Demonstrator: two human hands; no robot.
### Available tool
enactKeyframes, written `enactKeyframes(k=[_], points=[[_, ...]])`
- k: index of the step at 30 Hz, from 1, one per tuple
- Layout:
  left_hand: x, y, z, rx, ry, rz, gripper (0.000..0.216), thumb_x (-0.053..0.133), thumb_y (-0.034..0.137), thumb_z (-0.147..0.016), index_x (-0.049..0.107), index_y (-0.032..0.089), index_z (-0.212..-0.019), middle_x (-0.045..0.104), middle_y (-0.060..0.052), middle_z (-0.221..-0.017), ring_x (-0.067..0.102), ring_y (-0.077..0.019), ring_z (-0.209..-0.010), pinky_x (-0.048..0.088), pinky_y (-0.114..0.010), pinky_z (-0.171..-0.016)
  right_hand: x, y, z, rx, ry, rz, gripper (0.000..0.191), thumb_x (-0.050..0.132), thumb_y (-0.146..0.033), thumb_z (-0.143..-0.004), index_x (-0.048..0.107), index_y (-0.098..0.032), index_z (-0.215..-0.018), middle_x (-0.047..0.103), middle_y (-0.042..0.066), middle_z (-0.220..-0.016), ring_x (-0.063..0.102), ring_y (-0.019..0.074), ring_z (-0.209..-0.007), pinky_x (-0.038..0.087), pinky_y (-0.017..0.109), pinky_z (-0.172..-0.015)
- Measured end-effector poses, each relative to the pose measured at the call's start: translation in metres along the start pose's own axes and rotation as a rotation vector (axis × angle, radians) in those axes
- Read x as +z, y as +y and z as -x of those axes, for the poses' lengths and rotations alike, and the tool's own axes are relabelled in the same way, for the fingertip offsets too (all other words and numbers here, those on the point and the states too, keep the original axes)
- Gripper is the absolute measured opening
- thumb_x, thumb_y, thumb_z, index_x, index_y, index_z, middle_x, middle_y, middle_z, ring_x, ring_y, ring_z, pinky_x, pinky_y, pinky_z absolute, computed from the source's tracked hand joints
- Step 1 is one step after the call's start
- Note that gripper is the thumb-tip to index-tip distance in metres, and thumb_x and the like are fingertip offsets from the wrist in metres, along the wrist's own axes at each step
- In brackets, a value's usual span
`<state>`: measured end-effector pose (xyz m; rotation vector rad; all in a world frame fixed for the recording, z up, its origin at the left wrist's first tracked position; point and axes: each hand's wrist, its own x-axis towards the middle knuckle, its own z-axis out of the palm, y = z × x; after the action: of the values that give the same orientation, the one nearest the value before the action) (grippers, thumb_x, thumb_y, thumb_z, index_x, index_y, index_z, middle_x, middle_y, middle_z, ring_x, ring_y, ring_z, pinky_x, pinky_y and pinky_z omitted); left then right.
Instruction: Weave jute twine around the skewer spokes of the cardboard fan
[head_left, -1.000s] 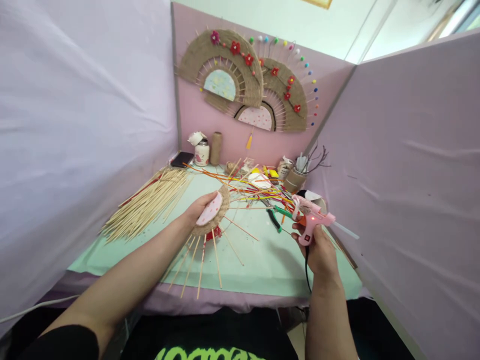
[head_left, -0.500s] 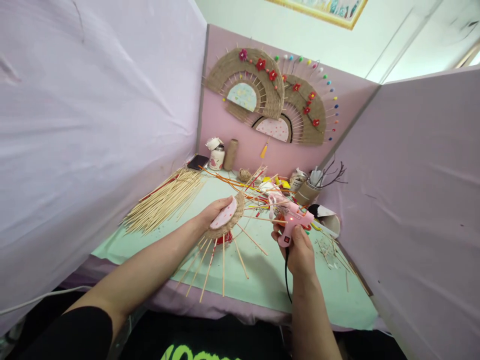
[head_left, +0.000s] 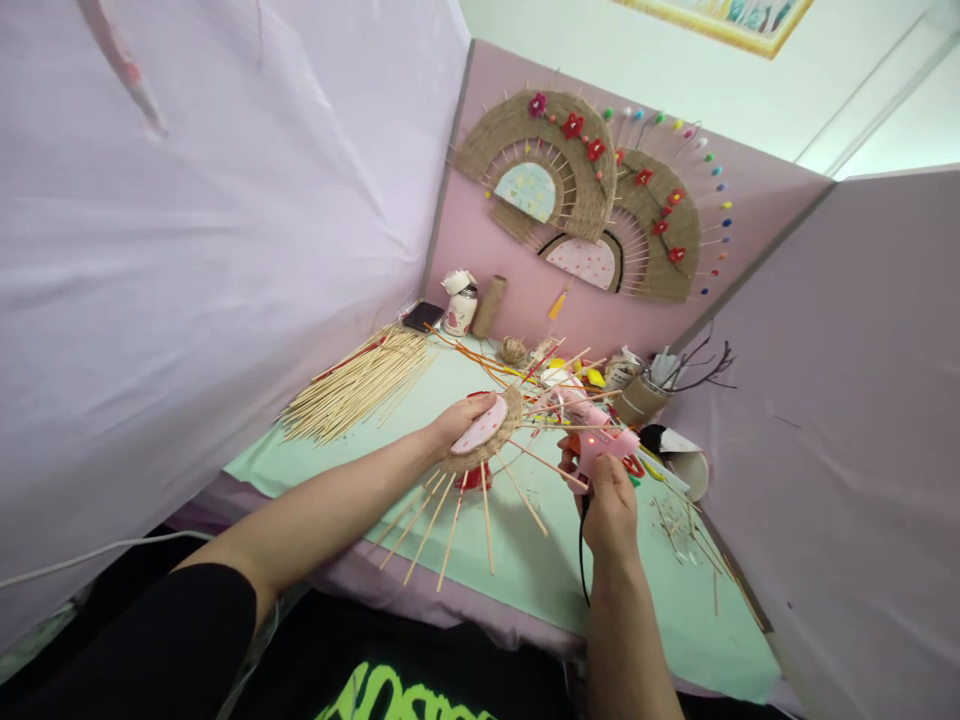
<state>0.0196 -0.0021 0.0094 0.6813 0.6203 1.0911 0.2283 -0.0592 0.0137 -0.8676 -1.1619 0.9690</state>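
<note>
My left hand [head_left: 459, 425] grips a half-round fan piece [head_left: 480, 428] by its flat edge, thumb on the pale pink dotted face. Twine rims its curve, and thin wooden sticks [head_left: 489, 520] spread out from it like rays. In my right hand [head_left: 606, 500] is a pink hot glue gun [head_left: 596, 430] with a small glowing light and a black cord. Its nozzle points away from me, among or behind the upper sticks; whether it touches them I cannot tell. Something red [head_left: 474, 478] shows beneath the fan piece.
A pile of wooden sticks [head_left: 360, 385] lies left, with a phone [head_left: 424, 317], a jar [head_left: 460, 308] and a twine spool [head_left: 489, 306] behind. Right stand a cardboard tube holder [head_left: 641, 398] with twigs and a white roll [head_left: 686, 470]. Two finished twine fans [head_left: 555, 120] hang on the pink back panel.
The whole view has shifted, so the scene sits further right. The glue gun appears slightly closer to the fan piece, with its handle now partly behind a stick. Both hands keep their holds.
</note>
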Motion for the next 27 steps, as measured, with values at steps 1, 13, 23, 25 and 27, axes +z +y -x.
enactKeyframes(k=[1,13,23,25,27], points=[[0.0006,0.0,0.0004,-0.005,-0.007,0.005,0.026,0.05,0.031,-0.093,0.065,0.011,-0.087,0.069,-0.005,-0.065,0.062,-0.0111,-0.051,0.046,-0.02,-0.052,0.0001,0.0005,-0.0001,-0.009,0.004,0.012,0.042,0.063,-0.055,-0.077,0.068,-0.017,-0.095,0.07,0.012,-0.095,0.064,0.0172,-0.079,0.053,0.033,-0.071],[0.0011,-0.0039,0.0006,-0.006,0.022,-0.015,0.03,0.052,0.037,-0.092,0.065,0.011,-0.084,0.068,-0.004,-0.063,0.061,-0.0107,-0.049,0.044,-0.02,-0.05,-0.0015,0.0072,-0.0003,-0.032,0.013,0.092,0.039,0.062,-0.051,-0.08,0.067,-0.017,-0.096,0.069,0.01,-0.096,0.062,0.0157,-0.076,0.052,0.031,-0.067],[0.0019,-0.0036,0.0013,0.013,0.036,-0.006,0.028,0.056,0.036,-0.089,0.065,0.01,-0.089,0.069,-0.004,-0.068,0.062,-0.0116,-0.055,0.046,-0.022,-0.057,-0.0031,0.0079,0.0003,-0.03,0.004,0.091,0.033,0.062,-0.046,-0.081,0.067,-0.017,-0.094,0.068,0.009,-0.093,0.058,0.0138,-0.074,0.05,0.029,-0.066],[0.002,-0.0033,0.0015,0.012,0.044,-0.003,0.028,0.058,0.037,-0.088,0.066,0.01,-0.088,0.07,-0.005,-0.069,0.063,-0.0118,-0.056,0.046,-0.022,-0.058,-0.0034,0.0085,0.0,-0.026,0.009,0.087,0.032,0.062,-0.047,-0.081,0.067,-0.017,-0.092,0.067,0.008,-0.092,0.058,0.0133,-0.074,0.05,0.028,-0.067],[0.0017,-0.0036,0.0011,0.012,0.044,-0.004,0.029,0.059,0.038,-0.087,0.066,0.01,-0.088,0.07,-0.005,-0.07,0.063,-0.0118,-0.056,0.046,-0.022,-0.058,-0.0033,0.0086,-0.0001,-0.031,0.009,0.084,0.031,0.062,-0.047,-0.081,0.067,-0.017,-0.091,0.067,0.008,-0.091,0.058,0.0128,-0.073,0.049,0.028,-0.067]])
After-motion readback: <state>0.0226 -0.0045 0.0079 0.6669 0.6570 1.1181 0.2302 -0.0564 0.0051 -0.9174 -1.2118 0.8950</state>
